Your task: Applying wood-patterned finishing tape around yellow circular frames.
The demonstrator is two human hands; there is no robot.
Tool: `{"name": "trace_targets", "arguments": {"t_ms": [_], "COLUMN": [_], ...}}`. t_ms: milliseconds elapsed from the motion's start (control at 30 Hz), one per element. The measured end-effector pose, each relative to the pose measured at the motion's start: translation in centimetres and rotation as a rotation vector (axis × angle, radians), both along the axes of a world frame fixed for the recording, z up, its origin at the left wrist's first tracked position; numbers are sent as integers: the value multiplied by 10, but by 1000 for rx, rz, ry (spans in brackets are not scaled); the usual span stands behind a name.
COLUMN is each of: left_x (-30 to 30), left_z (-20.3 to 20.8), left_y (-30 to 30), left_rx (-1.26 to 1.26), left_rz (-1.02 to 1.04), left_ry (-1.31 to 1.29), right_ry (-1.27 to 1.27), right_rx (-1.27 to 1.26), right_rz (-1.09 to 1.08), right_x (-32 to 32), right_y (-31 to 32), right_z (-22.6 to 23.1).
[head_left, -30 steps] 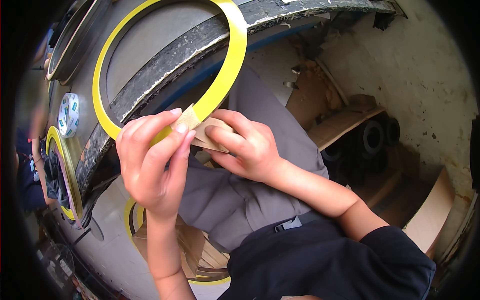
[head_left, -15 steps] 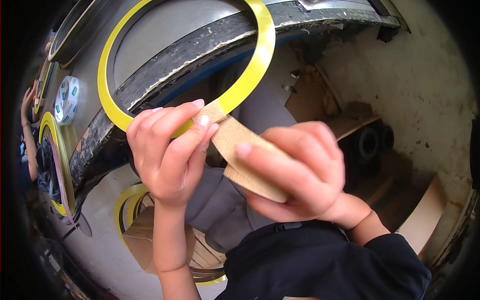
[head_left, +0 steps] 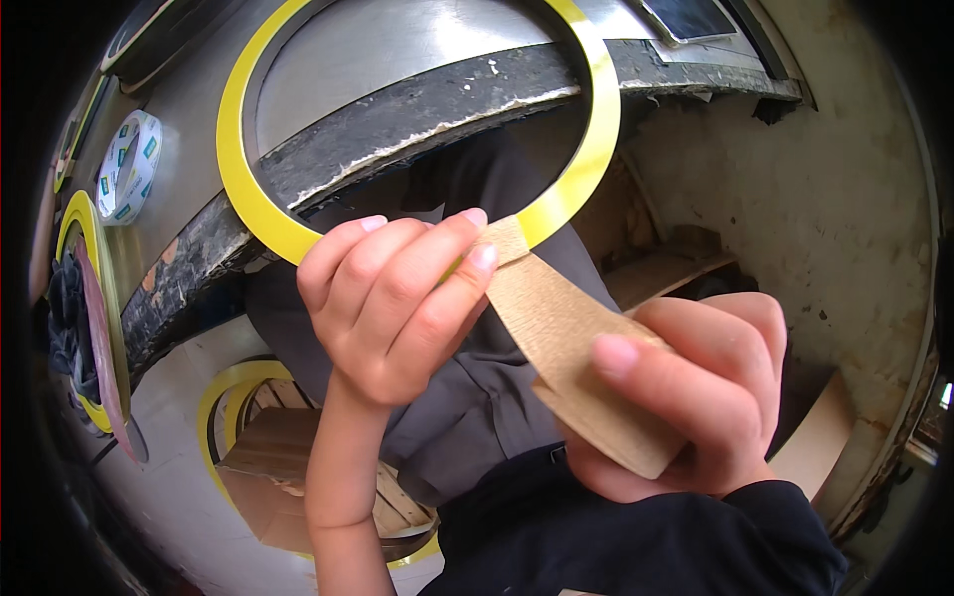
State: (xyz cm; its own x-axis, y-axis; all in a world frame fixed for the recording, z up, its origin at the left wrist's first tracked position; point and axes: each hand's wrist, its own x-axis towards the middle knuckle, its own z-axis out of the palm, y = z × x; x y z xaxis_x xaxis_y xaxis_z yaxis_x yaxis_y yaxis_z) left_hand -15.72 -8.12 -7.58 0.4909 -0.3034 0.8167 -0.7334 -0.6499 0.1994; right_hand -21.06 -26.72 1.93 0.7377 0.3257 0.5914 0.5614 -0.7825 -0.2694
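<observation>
A large yellow hoop [head_left: 238, 149] with a dark inner face stands out ahead of me, its far side reaching the top of the picture. My left hand [head_left: 393, 298] is closed on its near rim, thumb and fingertips pinching beside a tan wrapped patch [head_left: 505, 238]. From that patch a strip of tan, crinkled paper tape [head_left: 556, 318] runs down to the right. My right hand [head_left: 711, 387] grips the tape's lower part, thumb on top. A second layer shows along the tape's lower edge; its far end lies hidden in the right palm.
Beyond the hoop runs a metal-topped bench with a worn black edge [head_left: 417, 119]. A printed white tape roll [head_left: 129, 169] sits on it. Yellow rings [head_left: 81, 211] with dark cloth hang at left. Below are a cardboard box [head_left: 268, 447] and more rings; a stained wall [head_left: 825, 179] rises at right.
Both hands have moved to the right in the picture, carrying the hoop along. My right hand has drawn lower and farther from the left, and a longer stretch of tape shows between them.
</observation>
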Motion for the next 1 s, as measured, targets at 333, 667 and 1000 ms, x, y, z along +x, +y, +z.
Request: {"name": "trace_targets", "arguments": {"t_ms": [333, 667, 1000], "left_x": [6, -1, 0], "left_z": [-8, -5, -5], "left_y": [-10, -1, 2], "left_rx": [-155, -121, -63], "left_rz": [-2, -35, -54], "left_ry": [-41, 21, 39], "right_ry": [32, -28, -279], "right_rx": [55, -77, -185], "right_rz": [202, 235, 66], "right_x": [76, 59, 35], "right_y": [5, 10, 15], "right_z": [7, 20, 1]}}
